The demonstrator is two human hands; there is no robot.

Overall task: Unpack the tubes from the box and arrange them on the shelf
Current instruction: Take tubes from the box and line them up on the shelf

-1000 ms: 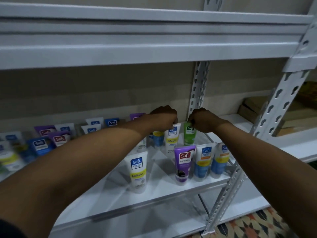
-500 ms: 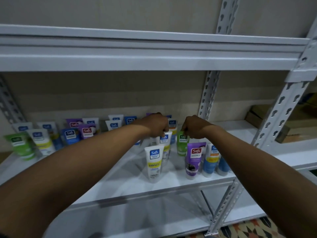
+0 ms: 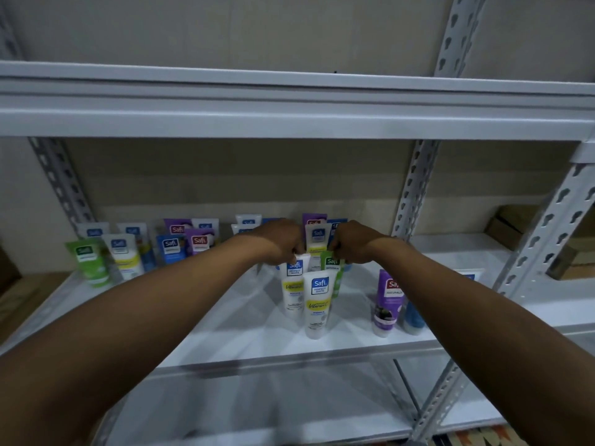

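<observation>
Off to the right, past a slotted upright point(image 3: 547, 233), brown cardboard boxes point(image 3: 512, 223) sat on a neighbouring shelf point(image 3: 460, 249); what they held could not be seen. Every tube in view stood cap-down on the white shelf point(image 3: 257, 323). Toward the back left stood a cluster: a pale green tube point(image 3: 85, 262) at the end, then a white-and-yellow tube point(image 3: 124, 257), a blue tube point(image 3: 170, 247) and a purple tube point(image 3: 199, 243). At the middle, a front white tube point(image 3: 317, 304) stood nearest the edge, a rear white tube point(image 3: 294, 284) just behind it on the left and a green tube point(image 3: 331, 267) just behind on the right. Further right stood a second purple tube point(image 3: 388, 300), and a second blue tube point(image 3: 413, 317) beside it, partly hidden by the right forearm point(image 3: 483, 317). An upper shelf point(image 3: 289, 120) ran overhead, a beige wall point(image 3: 225, 175) closed the back, and a patterned floor point(image 3: 476, 437) showed at the bottom right. The left grip point(image 3: 283, 244) was curled, its fingertips pinching the top edge of the rear white tube; the right grip point(image 3: 354, 244) was curled likewise, pinching the top of the green tube. The two grips were near each other but apart, with another white tube point(image 3: 317, 235) showing between them.
</observation>
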